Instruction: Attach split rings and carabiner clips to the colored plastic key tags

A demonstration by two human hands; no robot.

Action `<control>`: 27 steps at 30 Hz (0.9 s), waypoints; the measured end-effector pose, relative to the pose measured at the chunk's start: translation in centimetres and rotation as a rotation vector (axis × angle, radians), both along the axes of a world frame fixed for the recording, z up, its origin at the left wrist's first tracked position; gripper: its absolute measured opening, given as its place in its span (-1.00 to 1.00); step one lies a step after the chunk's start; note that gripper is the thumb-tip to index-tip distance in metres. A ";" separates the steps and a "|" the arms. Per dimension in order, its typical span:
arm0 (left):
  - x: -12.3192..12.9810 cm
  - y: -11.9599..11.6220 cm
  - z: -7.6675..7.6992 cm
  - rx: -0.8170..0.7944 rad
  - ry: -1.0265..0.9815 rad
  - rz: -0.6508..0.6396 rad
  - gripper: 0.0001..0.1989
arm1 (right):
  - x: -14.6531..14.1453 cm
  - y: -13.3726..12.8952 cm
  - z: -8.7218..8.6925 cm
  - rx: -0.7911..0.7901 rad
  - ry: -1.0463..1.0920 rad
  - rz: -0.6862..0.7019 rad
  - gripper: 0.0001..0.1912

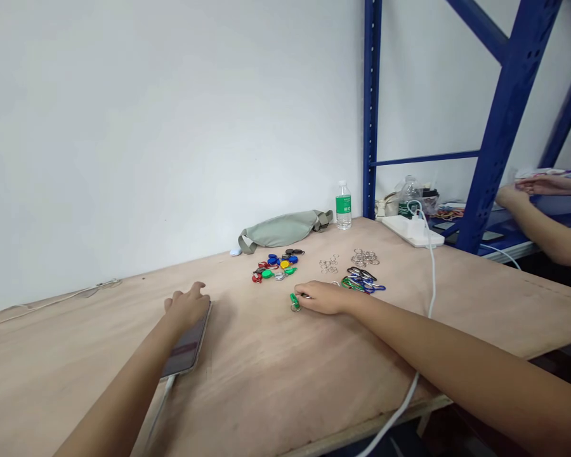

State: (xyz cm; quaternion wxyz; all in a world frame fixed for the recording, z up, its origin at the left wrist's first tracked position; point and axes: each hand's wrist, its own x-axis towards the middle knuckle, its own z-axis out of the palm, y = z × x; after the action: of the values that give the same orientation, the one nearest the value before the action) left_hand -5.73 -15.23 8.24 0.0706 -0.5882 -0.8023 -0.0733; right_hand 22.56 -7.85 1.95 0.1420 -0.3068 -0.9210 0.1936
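My left hand [186,308] lies over the far end of a phone or small tablet [185,349], fingers spread and gripping nothing. A white cable runs from the device's near end. My right hand [321,297] is closed, its fingertips pinching a small green badge reel [294,300] with a metal ring, low over the table. Beyond it is a pile of coloured badge reels [276,265] in red, blue, green, yellow and black. Small metal rings [329,264] and larger key rings [365,257] sit farther right. Carabiners [361,280] in black, green and blue lie just behind my right wrist.
A grey-green waist bag [285,230] and a water bottle [343,206] stand by the wall. A white power strip [412,230] has a cable [431,285] trailing across the table under my right forearm. Blue shelf posts [499,127] rise at right; another person's hands [528,190] work beyond.
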 end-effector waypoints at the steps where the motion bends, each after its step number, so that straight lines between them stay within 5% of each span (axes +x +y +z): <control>1: 1.3 0.0 0.6 0.008 -0.053 0.032 -0.62 | 0.0 0.1 -0.1 -0.001 0.005 0.001 -0.81; 5: 8.2 0.2 1.1 0.017 -0.295 -0.259 -0.59 | 0.0 0.3 -0.6 0.025 0.043 -0.007 -0.83; 9: 13.0 1.1 -2.8 0.034 -0.285 -0.513 -0.48 | -0.1 0.5 -0.9 0.045 0.108 -0.009 -0.84; 14: 12.8 2.4 -7.3 0.157 -0.380 -0.678 -0.73 | 0.0 1.0 -0.9 0.024 0.176 -0.046 -0.82; 20: 11.7 3.2 -7.5 0.170 -0.430 -0.672 -0.74 | 0.4 2.3 -0.8 -0.098 0.420 -0.120 -0.77; 27: 12.4 2.9 -6.8 0.247 -0.966 -0.475 -0.78 | 0.1 2.1 -0.6 -0.352 0.560 -0.031 -0.70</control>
State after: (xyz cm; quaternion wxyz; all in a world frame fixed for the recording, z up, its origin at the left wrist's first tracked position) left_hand 6.71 -12.37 1.44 -0.2555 -0.6398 -0.5741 -0.4424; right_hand 22.70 -5.72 1.32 0.3372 -0.2755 -0.7939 0.4243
